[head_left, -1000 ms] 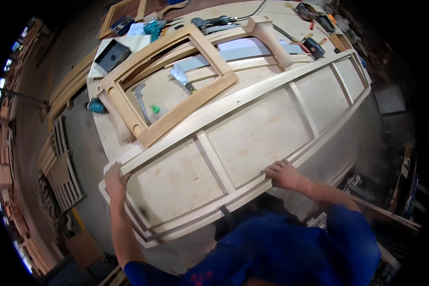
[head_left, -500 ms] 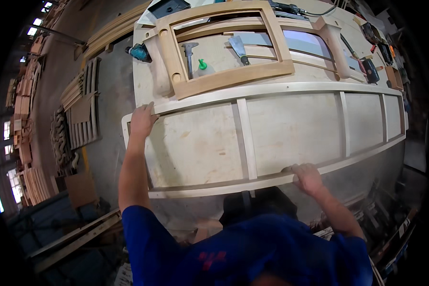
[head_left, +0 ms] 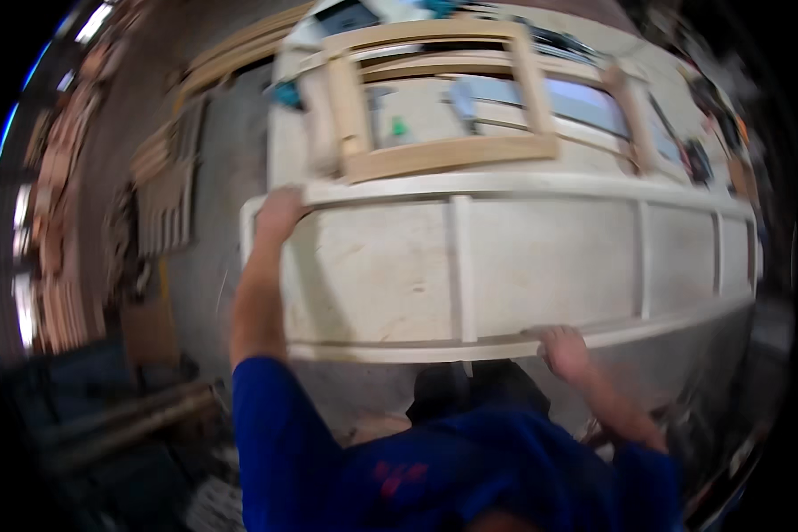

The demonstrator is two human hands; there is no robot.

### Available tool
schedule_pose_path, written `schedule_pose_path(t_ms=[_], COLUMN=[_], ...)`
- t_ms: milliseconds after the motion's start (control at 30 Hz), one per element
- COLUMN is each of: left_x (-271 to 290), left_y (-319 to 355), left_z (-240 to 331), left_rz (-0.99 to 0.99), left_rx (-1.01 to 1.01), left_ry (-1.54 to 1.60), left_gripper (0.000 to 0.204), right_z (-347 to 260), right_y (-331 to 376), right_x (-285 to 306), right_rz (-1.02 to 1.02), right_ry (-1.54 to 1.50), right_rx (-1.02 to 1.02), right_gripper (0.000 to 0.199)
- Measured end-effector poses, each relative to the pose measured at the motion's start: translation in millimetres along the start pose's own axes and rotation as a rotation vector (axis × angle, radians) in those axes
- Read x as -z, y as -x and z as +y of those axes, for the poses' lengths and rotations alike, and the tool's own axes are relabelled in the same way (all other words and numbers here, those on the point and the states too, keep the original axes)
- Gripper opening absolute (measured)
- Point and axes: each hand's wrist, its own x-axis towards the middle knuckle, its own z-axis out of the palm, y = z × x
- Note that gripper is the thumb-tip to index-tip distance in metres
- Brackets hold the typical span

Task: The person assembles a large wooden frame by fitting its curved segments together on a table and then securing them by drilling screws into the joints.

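A long pale wooden panel (head_left: 541,266) with raised rails and several recessed fields lies across the workbench in front of me. My left hand (head_left: 279,215) grips its far left corner, fingers wrapped over the end. My right hand (head_left: 563,348) holds the near long edge, a little right of the middle. Beyond the panel a smaller wooden frame (head_left: 434,97) with open bays lies on the bench. The picture is blurred by motion.
Hand tools and a green item (head_left: 399,129) lie on the bench (head_left: 594,115) inside and behind the frame. Stacks of wooden slats and frames (head_left: 164,191) stand on the floor to the left. More timber (head_left: 124,426) lies low at the left.
The view has swung so the panel now lies nearly level across the picture. My left hand has stayed on the left corner and my right hand on the near edge.
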Motion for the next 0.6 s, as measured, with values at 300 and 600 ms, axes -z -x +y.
schedule_pose_path(t_ms=[300,600], left_x=[11.8,-93.5], left_y=[143.9,297.4], left_z=[79.3,136.3], left_rz=[0.371,0.794], left_rx=[0.576,1.565], left_ry=[0.206,1.128], left_gripper=[0.091,0.104], right_z=[-7.9,5.1], right_y=[-9.4,-12.5], right_x=[-18.5,-23.1], right_rz=[0.065,-0.063], right_ry=[-0.036,-0.076], right_rx=[0.061,0.108], right_gripper=[0.035,0.046])
